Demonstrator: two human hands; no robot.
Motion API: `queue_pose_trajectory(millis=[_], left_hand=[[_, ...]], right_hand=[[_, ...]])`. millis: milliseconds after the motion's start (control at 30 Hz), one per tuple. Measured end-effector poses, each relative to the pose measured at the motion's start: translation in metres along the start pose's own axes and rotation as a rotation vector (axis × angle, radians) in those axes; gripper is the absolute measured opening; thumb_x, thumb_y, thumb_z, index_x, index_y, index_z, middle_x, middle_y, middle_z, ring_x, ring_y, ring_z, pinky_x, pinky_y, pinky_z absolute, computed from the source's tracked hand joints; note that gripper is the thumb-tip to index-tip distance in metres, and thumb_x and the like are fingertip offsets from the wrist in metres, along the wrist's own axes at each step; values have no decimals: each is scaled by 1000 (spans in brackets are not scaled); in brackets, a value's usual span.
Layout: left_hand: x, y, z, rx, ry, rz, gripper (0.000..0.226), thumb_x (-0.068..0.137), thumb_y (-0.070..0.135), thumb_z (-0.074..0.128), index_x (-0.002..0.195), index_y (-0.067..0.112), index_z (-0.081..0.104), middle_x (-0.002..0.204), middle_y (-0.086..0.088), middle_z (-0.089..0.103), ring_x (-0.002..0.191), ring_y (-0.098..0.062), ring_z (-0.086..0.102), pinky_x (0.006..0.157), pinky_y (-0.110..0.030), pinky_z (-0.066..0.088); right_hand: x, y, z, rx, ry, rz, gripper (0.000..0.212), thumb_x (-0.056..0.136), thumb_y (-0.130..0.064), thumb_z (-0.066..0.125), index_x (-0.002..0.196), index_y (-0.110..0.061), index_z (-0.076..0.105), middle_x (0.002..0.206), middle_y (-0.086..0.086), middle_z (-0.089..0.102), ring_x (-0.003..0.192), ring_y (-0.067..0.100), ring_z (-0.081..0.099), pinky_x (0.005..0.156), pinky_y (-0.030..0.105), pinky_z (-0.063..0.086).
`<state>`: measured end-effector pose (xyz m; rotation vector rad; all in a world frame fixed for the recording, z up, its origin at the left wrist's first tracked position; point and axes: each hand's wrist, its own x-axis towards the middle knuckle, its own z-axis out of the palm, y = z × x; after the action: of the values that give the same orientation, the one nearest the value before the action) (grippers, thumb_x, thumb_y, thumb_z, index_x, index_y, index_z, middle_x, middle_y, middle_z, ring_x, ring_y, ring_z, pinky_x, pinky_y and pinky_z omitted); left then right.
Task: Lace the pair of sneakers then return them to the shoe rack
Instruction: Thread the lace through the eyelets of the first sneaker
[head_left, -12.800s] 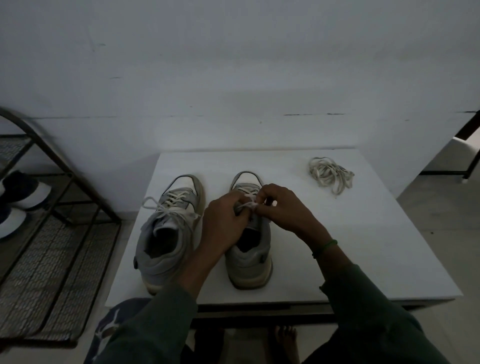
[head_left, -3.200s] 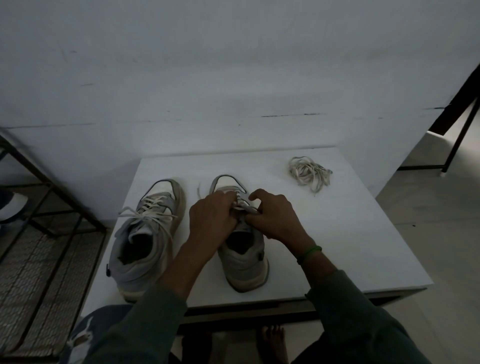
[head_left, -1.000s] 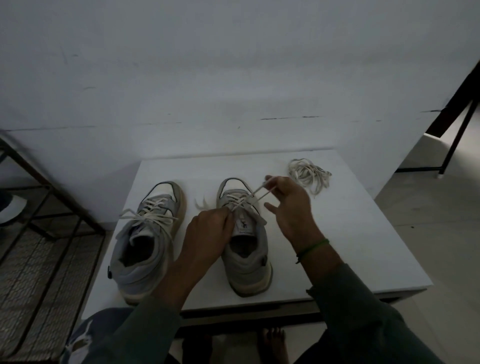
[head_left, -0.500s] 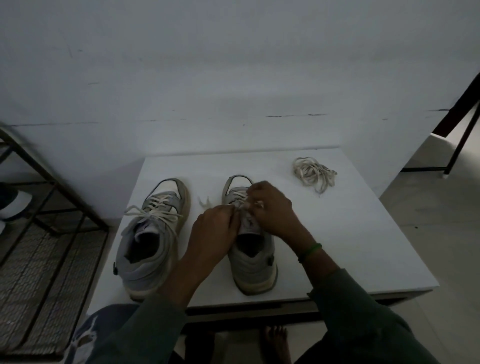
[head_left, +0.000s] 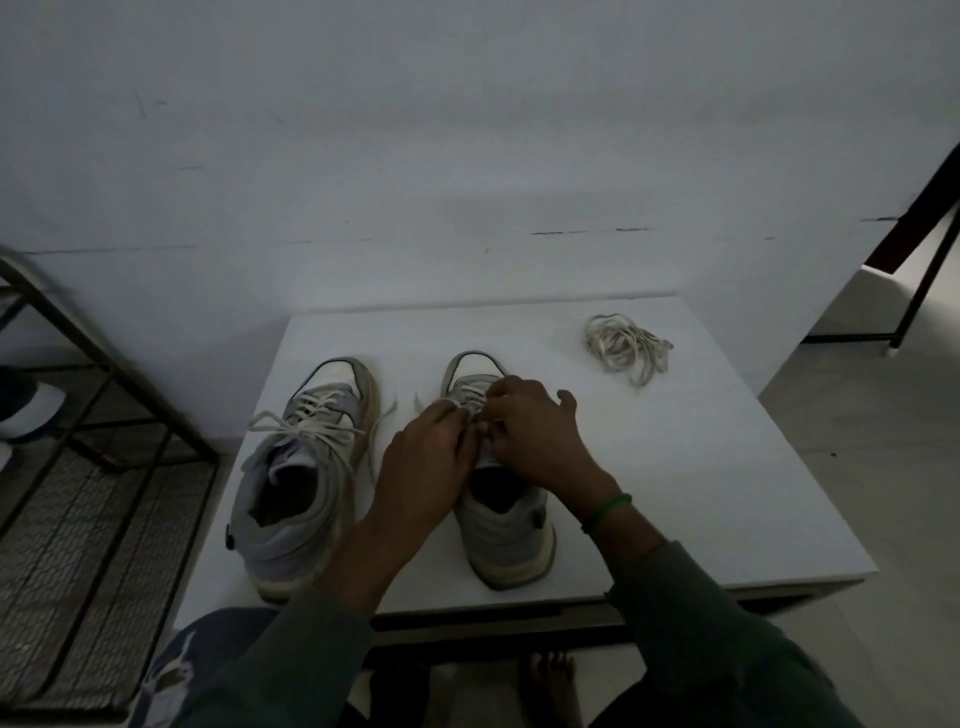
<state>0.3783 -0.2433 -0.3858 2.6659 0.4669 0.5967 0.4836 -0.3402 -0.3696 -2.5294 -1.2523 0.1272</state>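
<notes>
Sneakers (head_left: 296, 483) are sitting side by side on the desk (head_left: 701, 467), toes pointing far and heels near. Left hand (head_left: 423, 467) and right hand (head_left: 535, 436) are meeting over the right sneaker (head_left: 498, 530), both pinching its lace (head_left: 470, 395). Rack (head_left: 78, 493) is standing left, nearer the left hand.

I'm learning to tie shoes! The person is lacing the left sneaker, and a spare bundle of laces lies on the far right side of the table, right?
Not quite. In the head view the left hand and right hand both pinch the lace on the right sneaker; the left sneaker stands untouched. The spare bundle of laces does lie on the far right side of the table.
</notes>
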Motion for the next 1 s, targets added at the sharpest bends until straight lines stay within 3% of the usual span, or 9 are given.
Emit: queue_pose_trajectory(millis=[133,300,367,467,533,600,700,867,1000], left_hand=[[2,2,1,-13,9,-22,40,94,37,35,92,11,64,90,-10,65,76,-31,63,64,-37,48],[1,0,4,8,5,-56,45,92,37,34,104,11,68,101,-12,68,87,-34,66,73,-38,52],[-1,1,3,7,13,-70,36,91,30,43,104,9,70,100,-12,70,85,-33,67,72,-37,52],[-1,1,3,5,20,-73,32,91,27,46,103,10,70,97,-11,70,84,-33,66,70,-35,51],[-2,-1,3,8,27,-74,30,91,25,48,103,10,70,97,-11,70,83,-33,67,70,-35,51],[-4,0,4,5,28,-66,30,90,24,48,103,9,70,98,-11,70,82,-32,67,69,-35,52],[-4,-1,5,17,34,-49,23,92,21,53,104,9,70,99,-10,71,84,-32,67,71,-35,52],[-1,1,1,88,86,-45,30,87,35,51,102,17,70,103,-4,68,83,-30,66,67,-35,52],[20,8,-4,91,63,7,41,76,39,49,103,17,70,105,-3,64,93,-29,59,71,-38,52]], right_hand=[[-1,8,-22,943,141,159,15,86,-1,56,87,-1,71,108,12,67,98,17,62,87,32,44],[-5,43,-44,2093,189,249,37,86,-21,44,55,-18,64,72,5,70,71,21,69,73,36,54],[-4,49,-44,2221,324,314,31,83,-20,45,55,-18,58,54,-1,55,42,14,51,51,23,49],[-2,60,-43,1831,712,502,30,95,-16,37,66,-19,43,53,-2,44,37,9,32,38,18,28],[-2,66,-42,1349,977,568,17,97,-24,42,82,-19,48,67,3,52,50,11,44,43,24,38],[-4,66,-41,985,1062,555,12,96,-24,48,106,-18,50,72,2,56,59,11,52,50,14,39],[-5,58,-38,614,1003,541,23,95,-21,47,118,-18,48,79,5,61,69,19,58,55,20,35],[-5,57,-26,357,555,580,34,93,-36,51,125,-24,53,138,6,43,127,24,42,102,50,35],[-11,39,-23,401,173,230,34,76,-62,55,85,-30,64,95,-3,67,91,18,64,77,33,50]])
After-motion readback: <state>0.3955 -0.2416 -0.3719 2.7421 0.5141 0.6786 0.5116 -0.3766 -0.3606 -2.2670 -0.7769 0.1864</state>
